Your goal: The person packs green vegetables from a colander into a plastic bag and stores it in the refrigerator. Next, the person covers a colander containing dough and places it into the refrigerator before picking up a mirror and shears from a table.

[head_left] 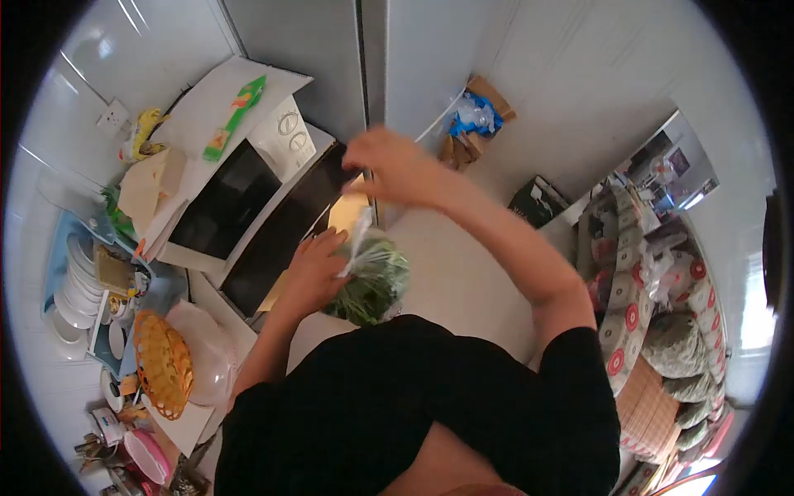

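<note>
A clear plastic bag (361, 236) of green leafy vegetables (372, 285) is in front of my body, low in the middle of the view. My left hand (316, 273) is closed on the left side of the bag near its gathered top. Above and beyond the bag, my right hand (393, 169) is raised with its fingers bent and a gap between thumb and forefinger. Slight motion blur softens it, and I see nothing held in it. A yellowish panel (347, 213) shows behind the two hands.
To the left stands a white microwave (227, 202) with a green packet (235, 118) on top. Nearer are an orange basket (164, 364) and a rack of white plates (78, 281). At right, a patterned sofa (624, 318) borders the floor; a cardboard box (494, 99) sits beyond.
</note>
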Motion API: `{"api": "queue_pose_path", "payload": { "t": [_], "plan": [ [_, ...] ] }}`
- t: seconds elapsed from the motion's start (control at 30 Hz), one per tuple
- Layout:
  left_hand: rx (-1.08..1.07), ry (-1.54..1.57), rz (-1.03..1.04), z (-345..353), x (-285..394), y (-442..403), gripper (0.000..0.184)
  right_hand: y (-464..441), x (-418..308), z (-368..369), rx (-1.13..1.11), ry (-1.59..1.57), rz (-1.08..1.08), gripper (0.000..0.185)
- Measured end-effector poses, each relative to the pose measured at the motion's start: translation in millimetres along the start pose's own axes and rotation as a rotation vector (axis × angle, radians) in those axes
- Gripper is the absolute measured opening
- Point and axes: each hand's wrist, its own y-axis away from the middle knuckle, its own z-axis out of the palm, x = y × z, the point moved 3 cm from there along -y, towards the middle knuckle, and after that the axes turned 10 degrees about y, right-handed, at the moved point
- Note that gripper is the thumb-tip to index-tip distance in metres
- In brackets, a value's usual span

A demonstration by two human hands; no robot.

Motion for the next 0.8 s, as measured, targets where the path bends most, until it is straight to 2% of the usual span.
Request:
{"api": "queue_pose_path", "payload": {
  "t": [0.03,0.1,0.2,0.3,0.4,0.5,0.6,0.7,0.73,0.77,0.8],
  "plan": [
    [-0.003,0.111,-0.075,4,-10,1,0.017,-23,22,-2,-0.010,0.284,-0.078,0.026],
    [-0.001,0.334,-0.215,15,-32,-3,0.015,-64,65,-3,0.067,0.676,-0.144,0.021],
    [0.229,0.416,-0.409,23,-47,-3,0.017,-112,127,-1,0.184,0.950,-0.256,0.010],
    [0.357,0.556,-0.731,41,-71,0,0.019,-133,148,-1,0.022,1.110,-0.390,0.007],
    [0.363,0.549,-0.850,51,-87,-10,0.020,-135,150,2,0.088,1.013,-0.435,0.010],
    [0.439,0.538,-0.845,59,-87,-25,0.019,-133,151,3,0.063,0.977,-0.459,0.011],
    [0.617,0.572,-0.825,68,-77,-41,0.017,-115,149,-6,0.098,1.019,-0.531,0.011],
    [0.799,0.701,-0.856,86,-60,-61,0.017,-65,150,-42,0.031,0.913,-0.553,0.012],
    [0.868,0.747,-0.753,92,-52,-74,0.017,-43,152,-61,-0.048,0.825,-0.583,0.012],
    [0.847,0.763,-0.783,99,-46,-85,0.017,-17,158,-79,-0.125,0.737,-0.608,0.013],
    [0.824,0.779,-0.813,104,-38,-95,0.018,8,166,-92,-0.021,0.665,-0.621,0.014]
  ]
}}
